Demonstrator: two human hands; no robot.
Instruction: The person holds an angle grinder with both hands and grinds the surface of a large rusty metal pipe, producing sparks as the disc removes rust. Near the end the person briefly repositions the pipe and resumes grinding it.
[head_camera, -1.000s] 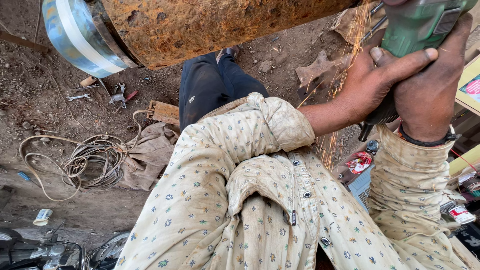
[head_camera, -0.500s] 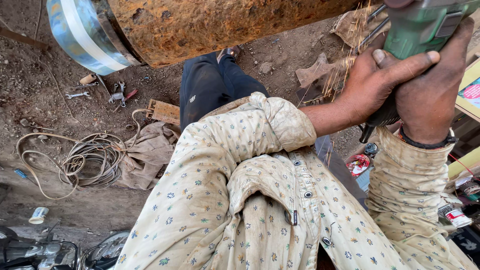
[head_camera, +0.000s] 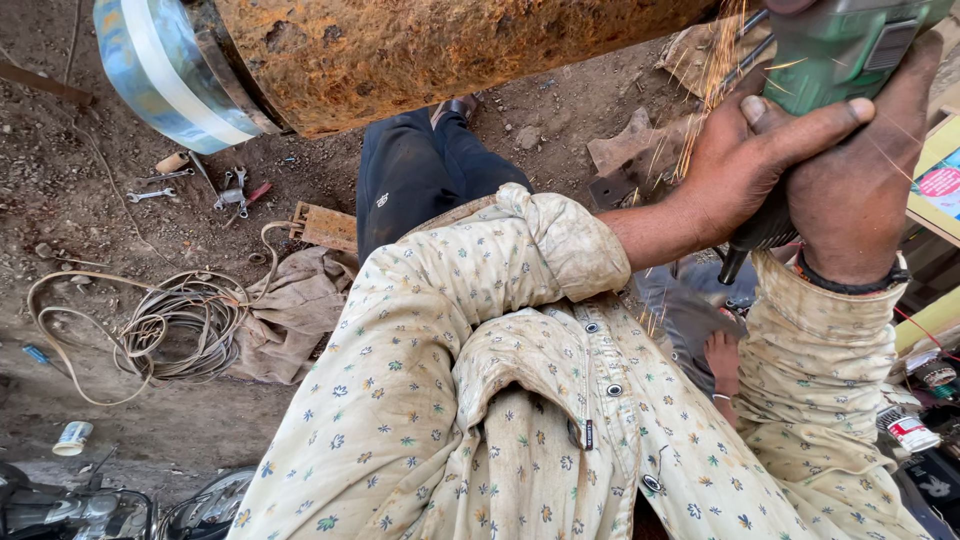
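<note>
Both hands wrapped shut on a green power grinder (head_camera: 840, 50), upper right, sparks falling.

We note a rough, flaking rusted cylinder (head_camera: 420, 50), banded in smooth pale-blue tape (head_camera: 165, 70). Our left hand (head_camera: 745, 165) grips the tool's hard plastic body, thumb laid across; our right hand (head_camera: 855, 190) clamps beside it, touching. A coiled cable (head_camera: 170, 325) lies on packed dirt.

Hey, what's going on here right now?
A person grips a green power tool with both hands, left hand and right hand, holding it up against a rusty pipe. Sparks fall from where it meets the metal. On the dirt below lie a coil of cable, a rag and some wrenches.
</note>
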